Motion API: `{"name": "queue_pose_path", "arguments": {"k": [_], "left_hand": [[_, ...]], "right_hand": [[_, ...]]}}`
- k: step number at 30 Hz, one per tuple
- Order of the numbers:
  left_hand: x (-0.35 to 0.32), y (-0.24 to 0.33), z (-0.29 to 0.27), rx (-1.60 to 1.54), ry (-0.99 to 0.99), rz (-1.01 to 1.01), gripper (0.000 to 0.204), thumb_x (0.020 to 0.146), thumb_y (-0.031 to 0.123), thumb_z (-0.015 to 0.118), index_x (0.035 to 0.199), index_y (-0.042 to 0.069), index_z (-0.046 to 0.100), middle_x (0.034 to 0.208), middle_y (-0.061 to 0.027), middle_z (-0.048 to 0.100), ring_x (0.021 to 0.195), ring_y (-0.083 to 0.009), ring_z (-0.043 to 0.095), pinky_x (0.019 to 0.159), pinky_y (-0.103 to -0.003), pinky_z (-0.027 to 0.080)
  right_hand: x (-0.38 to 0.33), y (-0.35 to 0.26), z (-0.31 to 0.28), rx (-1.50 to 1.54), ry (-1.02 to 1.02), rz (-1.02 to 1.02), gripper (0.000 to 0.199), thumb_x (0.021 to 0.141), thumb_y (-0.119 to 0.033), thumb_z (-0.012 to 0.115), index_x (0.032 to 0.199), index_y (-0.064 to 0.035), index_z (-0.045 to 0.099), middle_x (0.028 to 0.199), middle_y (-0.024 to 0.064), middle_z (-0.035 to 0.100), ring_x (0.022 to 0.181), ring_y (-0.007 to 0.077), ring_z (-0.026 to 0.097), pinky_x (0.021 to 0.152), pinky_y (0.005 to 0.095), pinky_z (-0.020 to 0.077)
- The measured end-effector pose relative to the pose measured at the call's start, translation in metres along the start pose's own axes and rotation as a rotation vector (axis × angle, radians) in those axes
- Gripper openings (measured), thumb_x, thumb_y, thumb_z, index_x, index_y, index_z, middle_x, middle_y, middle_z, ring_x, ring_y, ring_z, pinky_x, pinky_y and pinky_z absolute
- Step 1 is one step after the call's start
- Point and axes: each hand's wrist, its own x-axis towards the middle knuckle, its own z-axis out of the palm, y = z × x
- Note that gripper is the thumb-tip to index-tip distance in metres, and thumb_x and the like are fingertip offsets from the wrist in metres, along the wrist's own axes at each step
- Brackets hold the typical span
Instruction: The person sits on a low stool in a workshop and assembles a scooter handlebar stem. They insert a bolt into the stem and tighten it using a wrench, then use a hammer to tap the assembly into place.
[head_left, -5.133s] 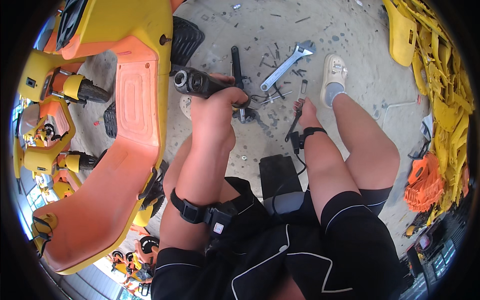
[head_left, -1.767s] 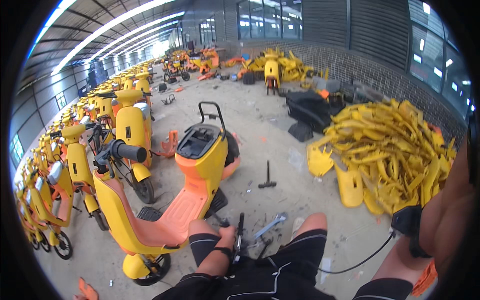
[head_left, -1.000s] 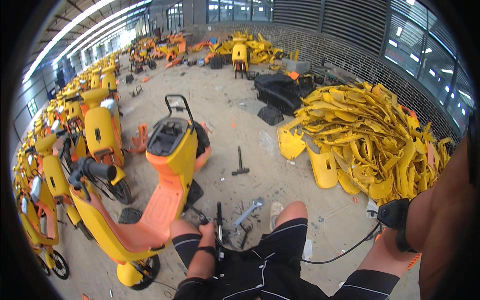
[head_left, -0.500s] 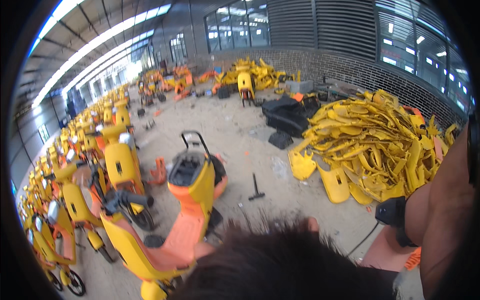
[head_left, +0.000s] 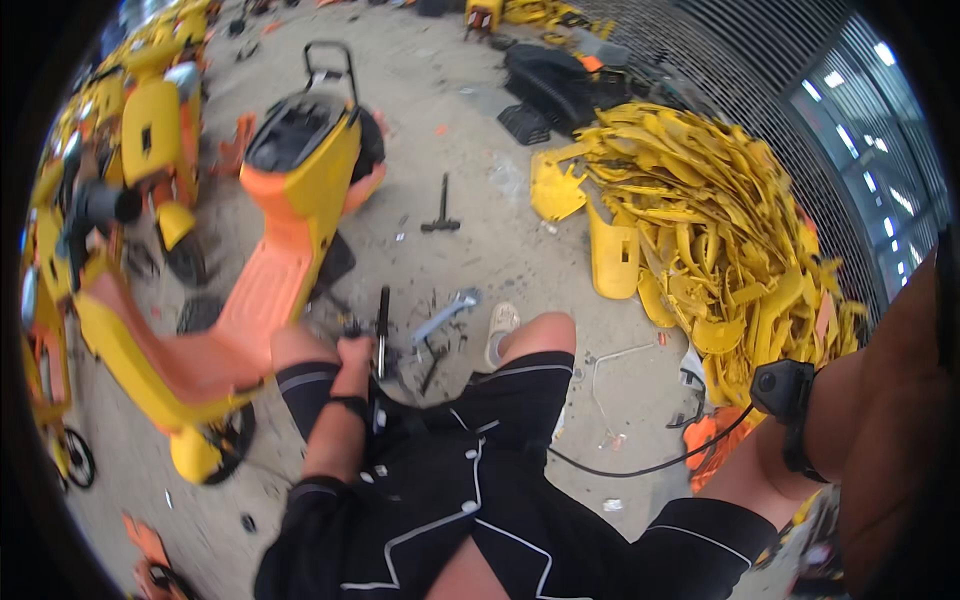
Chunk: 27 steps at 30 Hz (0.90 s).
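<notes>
My left hand [head_left: 355, 350] rests by my left knee, its fingers curled closed around something dark that I cannot make out. Beside it a black rod-shaped tool [head_left: 383, 325] with a metallic lower part points up, not clearly touching the hand. My right forearm [head_left: 885, 410], wearing a small black camera [head_left: 783, 388] with a cable, rises at the right edge, and its hand lies outside the picture. A yellow and orange electric scooter [head_left: 275, 265] leans on my left. On the floor are a black T-shaped tool [head_left: 441, 212] and a blurred grey-blue piece [head_left: 447, 312].
A large heap of yellow plastic panels [head_left: 720, 220] lies on the right, near black plastic parts [head_left: 550, 85]. More yellow scooters [head_left: 150, 130] stand along the left. Small debris litters the concrete floor. Orange parts [head_left: 715, 440] lie by my right leg.
The view has tilted down, bringing my torso, legs and left hand into sight. The dark hair that covered the lower middle is gone. My right forearm remains raised.
</notes>
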Motion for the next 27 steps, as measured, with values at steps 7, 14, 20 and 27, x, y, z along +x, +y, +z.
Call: {"name": "queue_pose_path", "arguments": {"k": [7,14,20,27], "left_hand": [[0.008,-0.013,0.006,0.154,0.054,-0.082,0.013,0.058,0.004,0.073,0.062,-0.002,0.063,0.056,-0.0086,0.059,0.043,-0.0226,0.055,0.039,-0.041,0.041],[-0.003,0.003,0.016,0.381,0.040,-0.097,0.033,0.060,0.015,0.079,0.085,-0.005,0.071,0.080,-0.0143,0.072,0.077,-0.0272,0.070,0.075,-0.041,0.056],[0.066,-0.077,0.016,0.159,0.072,0.228,0.039,0.071,0.013,0.080,0.104,-0.004,0.067,0.088,-0.0130,0.070,0.080,-0.0239,0.066,0.070,-0.037,0.054],[0.041,0.014,0.021,0.283,0.042,0.034,0.036,0.071,0.014,0.078,0.099,-0.004,0.068,0.086,-0.0138,0.070,0.078,-0.0251,0.068,0.070,-0.038,0.055]], "right_hand": [[-0.009,0.010,0.010,0.030,0.018,-0.035,0.059,0.089,-0.028,0.071,0.138,-0.0026,0.050,0.130,0.0151,0.059,0.121,0.0269,0.055,0.102,0.0378,0.0433],[-0.024,0.001,0.003,-0.014,0.025,0.055,0.060,0.089,-0.029,0.070,0.138,-0.0026,0.050,0.130,0.0151,0.059,0.121,0.0270,0.055,0.102,0.0378,0.0430],[-0.046,-0.026,-0.004,-0.011,0.105,0.032,0.060,0.089,-0.029,0.070,0.139,-0.0027,0.049,0.131,0.0151,0.059,0.122,0.0272,0.055,0.102,0.0377,0.0428],[-0.045,-0.034,0.017,0.021,0.107,0.062,0.060,0.089,-0.029,0.070,0.139,-0.0028,0.049,0.132,0.0151,0.058,0.123,0.0273,0.054,0.103,0.0376,0.0425]]}}
